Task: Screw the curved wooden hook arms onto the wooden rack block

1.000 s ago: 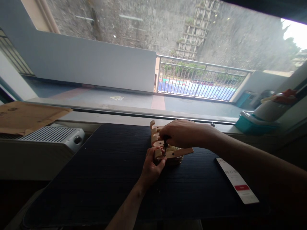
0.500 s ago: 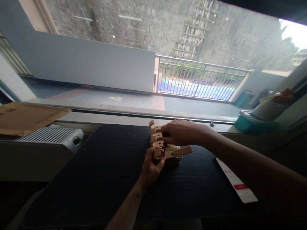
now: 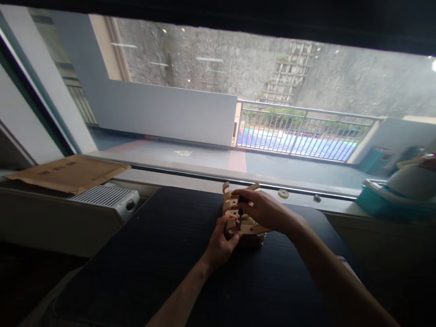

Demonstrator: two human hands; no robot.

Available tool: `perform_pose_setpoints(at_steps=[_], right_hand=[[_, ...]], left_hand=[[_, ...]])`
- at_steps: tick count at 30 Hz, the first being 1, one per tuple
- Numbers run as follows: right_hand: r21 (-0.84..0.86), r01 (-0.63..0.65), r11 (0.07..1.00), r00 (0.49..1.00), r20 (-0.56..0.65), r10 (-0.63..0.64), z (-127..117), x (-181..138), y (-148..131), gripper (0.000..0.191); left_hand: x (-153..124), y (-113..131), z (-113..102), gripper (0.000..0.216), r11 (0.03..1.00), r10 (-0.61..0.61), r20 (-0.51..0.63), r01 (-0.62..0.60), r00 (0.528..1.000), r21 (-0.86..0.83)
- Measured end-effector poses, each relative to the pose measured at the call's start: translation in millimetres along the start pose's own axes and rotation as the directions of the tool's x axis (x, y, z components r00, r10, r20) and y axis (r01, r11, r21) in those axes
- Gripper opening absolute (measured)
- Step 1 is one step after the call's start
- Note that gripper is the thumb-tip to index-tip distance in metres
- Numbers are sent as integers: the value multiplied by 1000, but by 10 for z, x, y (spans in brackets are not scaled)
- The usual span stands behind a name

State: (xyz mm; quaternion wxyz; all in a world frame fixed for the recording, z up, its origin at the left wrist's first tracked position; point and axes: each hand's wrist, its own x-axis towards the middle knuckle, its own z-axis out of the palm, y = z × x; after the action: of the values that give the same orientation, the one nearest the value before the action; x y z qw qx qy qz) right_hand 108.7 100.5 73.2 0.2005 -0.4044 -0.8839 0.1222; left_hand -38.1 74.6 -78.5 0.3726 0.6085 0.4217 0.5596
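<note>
A small assembly of curved wooden pieces [image 3: 233, 204] with dark holes stands at the far side of the black table [image 3: 170, 254]. My left hand [image 3: 222, 240] pinches the near end of the front wooden piece [image 3: 245, 230] between thumb and fingers. Above it, my right hand [image 3: 265, 206] is closed round the dark handle of a screwdriver [image 3: 240, 220]. The screwdriver stands nearly upright, its tip down at the front piece close to my left thumb. Whether the tip sits on a screw is too small to tell. My right hand partly covers the wooden pieces.
A phone [image 3: 349, 268] lies on the right, mostly behind my right forearm. On the sill are a yellow-rimmed roll [image 3: 283, 194], a small dark object [image 3: 317, 198] and a teal container [image 3: 381, 204]. A brown envelope [image 3: 71, 172] rests over the radiator [image 3: 109, 197] at left.
The view has shifted, so the scene sits lower and further right. My right hand has turned about the screwdriver, its wrist and forearm lower, now hiding much of the phone. My left hand keeps its hold.
</note>
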Motion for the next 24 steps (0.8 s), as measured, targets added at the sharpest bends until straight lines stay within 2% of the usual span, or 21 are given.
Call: perform_pose_setpoints(at_steps=[3, 5, 7, 9, 13, 17, 24], right_hand=[[2, -50, 999, 997, -67, 50, 49, 49, 119, 40], [32, -76, 997, 991, -104, 79, 80, 73, 191, 36], [78, -65, 995, 988, -135, 75, 115, 80, 244, 31], [129, -51, 990, 985, -158, 71, 152, 72, 273, 30], [223, -43, 974, 979, -185, 85, 226, 51, 292, 33], [275, -29, 961, 967, -237, 97, 282, 49, 298, 34], [229, -39, 973, 969, -229, 93, 286, 33, 259, 40]], left_hand=[[213, 51, -57, 36, 998, -59, 42, 60, 997, -25], [319, 103, -139, 37, 993, -98, 152, 107, 984, -54], [377, 142, -225, 41, 986, -123, 285, 148, 951, -70], [388, 143, -280, 44, 986, -118, 343, 150, 932, -69], [325, 35, -259, 41, 997, -58, 258, 71, 964, -40], [253, -83, -197, 38, 999, -49, 175, 46, 983, 20], [213, -94, -185, 38, 998, -32, 156, 24, 987, 56]])
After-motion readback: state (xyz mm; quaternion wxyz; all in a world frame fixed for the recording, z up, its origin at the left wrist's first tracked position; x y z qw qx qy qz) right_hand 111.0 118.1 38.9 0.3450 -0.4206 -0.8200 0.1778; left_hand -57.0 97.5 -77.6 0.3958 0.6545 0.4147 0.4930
